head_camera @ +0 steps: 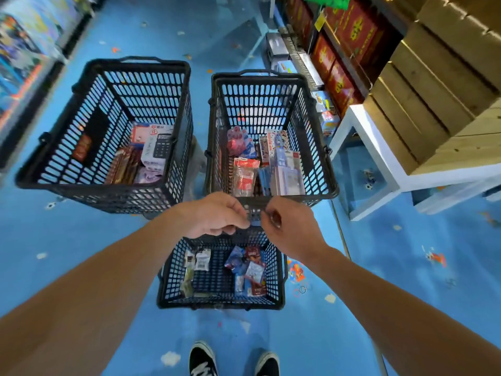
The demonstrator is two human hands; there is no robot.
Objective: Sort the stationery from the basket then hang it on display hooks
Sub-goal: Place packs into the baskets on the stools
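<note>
Blue shop floor [81, 253] all around, speckled with small prints. On the right, pale wooden crates [439, 85] stacked on a white table [379, 169], with red boxes [349, 33] shelved beyond.

Three black slotted plastic baskets on the floor. Far left basket [35, 183]: a white calculator box [158, 145] lying among brown and pale purple packs. Far right basket [333, 185], just beside it: carded stationery packs [245, 175] in red, blue and clear plastic, standing on edge. Near basket [168, 280], smallest, directly below the hands: loose little packets [249, 270], blue and red to the right, white and greenish to the left.

Left hand [214, 215] and right hand [290, 226] meeting above the near basket's far rim, fingers curled, thumb and fingertips of each pinched on a small packet [254, 217] between them. Seemingly clear with a bluish lower edge, too blurred to tell more.

Black shoes [203, 359] at the bottom edge.
</note>
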